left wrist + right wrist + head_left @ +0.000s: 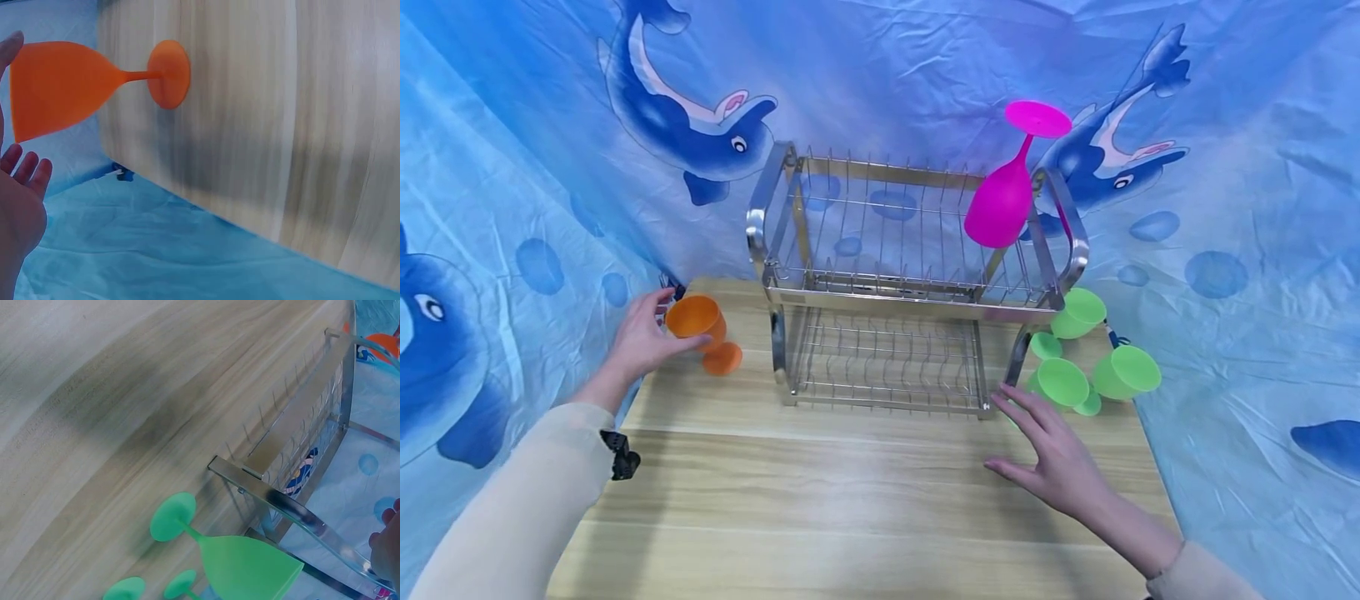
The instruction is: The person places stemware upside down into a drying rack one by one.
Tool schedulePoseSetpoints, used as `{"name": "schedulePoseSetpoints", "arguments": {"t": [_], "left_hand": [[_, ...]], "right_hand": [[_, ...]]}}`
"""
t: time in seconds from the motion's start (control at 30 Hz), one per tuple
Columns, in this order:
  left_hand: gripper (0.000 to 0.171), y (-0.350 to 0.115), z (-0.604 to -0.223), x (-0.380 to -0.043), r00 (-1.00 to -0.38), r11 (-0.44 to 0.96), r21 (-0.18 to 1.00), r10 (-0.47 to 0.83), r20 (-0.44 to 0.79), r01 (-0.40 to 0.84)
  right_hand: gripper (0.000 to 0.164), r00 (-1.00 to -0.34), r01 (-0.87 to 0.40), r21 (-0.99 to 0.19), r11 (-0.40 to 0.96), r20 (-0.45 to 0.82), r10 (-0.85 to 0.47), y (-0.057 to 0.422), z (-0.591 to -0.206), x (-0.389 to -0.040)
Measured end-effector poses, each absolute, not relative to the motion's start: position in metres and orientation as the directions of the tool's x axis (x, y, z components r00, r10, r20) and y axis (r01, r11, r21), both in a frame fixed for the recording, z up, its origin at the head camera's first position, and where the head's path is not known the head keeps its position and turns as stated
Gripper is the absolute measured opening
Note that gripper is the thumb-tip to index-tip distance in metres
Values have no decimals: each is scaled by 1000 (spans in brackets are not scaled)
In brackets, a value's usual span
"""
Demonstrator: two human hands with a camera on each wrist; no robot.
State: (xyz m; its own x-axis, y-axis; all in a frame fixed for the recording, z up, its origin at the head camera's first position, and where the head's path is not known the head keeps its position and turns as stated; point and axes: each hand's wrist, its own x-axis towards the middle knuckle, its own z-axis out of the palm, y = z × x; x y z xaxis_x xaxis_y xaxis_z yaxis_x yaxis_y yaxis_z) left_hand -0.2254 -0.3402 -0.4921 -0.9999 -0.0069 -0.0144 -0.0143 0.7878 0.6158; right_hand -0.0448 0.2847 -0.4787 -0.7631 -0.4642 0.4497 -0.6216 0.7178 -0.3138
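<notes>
My left hand [643, 337] is spread around the bowl of an orange goblet [698, 321] standing on the left of the table. In the left wrist view the thumb lies at the goblet's rim, while the other fingers show a small gap from the bowl. To the right, my right hand [1060, 458] hovers with fingers apart, holding nothing. Its fingertips are beside the rack's right front foot and a green goblet [1060, 382]. Two more green goblets, one at the back [1078, 312] and one at the right [1127, 372], stand upright close by.
A two-tier metal dish rack [880, 300] stands at the back middle. On its upper tier, toward the right, a magenta goblet [1000, 204] sits upside down. Blue dolphin-print cloth [880, 75] hangs around the back and sides of the wooden table [850, 492].
</notes>
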Motion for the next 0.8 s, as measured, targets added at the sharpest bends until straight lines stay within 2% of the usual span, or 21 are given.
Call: {"name": "schedulePoseSetpoints", "arguments": {"t": [0.33,0.8], "left_hand": [[121,-342,-522,-222,-991,596,798,-132,-6,-84],[108,-330,-538,-218,-979,450,885,-199,-32,-121]], "right_hand": [[88,-793,-590,-342,731,418,-444,282,-484,-43],[87,-794,-591,-353,725,413,-446,282,-489,-43]]}}
